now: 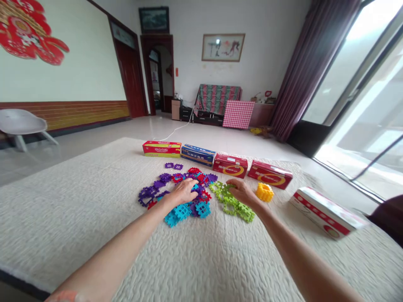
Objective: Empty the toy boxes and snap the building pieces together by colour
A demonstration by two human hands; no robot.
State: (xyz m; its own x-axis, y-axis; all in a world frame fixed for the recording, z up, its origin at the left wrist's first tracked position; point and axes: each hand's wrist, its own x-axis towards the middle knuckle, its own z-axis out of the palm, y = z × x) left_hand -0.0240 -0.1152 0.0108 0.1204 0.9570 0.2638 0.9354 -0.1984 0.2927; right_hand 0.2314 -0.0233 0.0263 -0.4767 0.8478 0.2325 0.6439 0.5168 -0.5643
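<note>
A heap of flat plastic building pieces lies on a cream quilted rug [78, 218]: purple pieces [151, 191], red pieces [195, 171], blue pieces [184, 212] and green pieces [234, 207]. My left hand [184, 191] rests palm down on the mixed pile, fingers curled over a blue piece. My right hand [241, 191] lies on the green pieces with fingers bent around one. A yellow cube [265, 192] built of pieces sits just right of my right hand.
Behind the pieces stands a row of boxes: a red and yellow box [161, 149], a blue box [197, 154], two red boxes [230, 165] [270, 174]. A white and red box [324, 212] lies at the right. A white chair [20, 123] stands far left.
</note>
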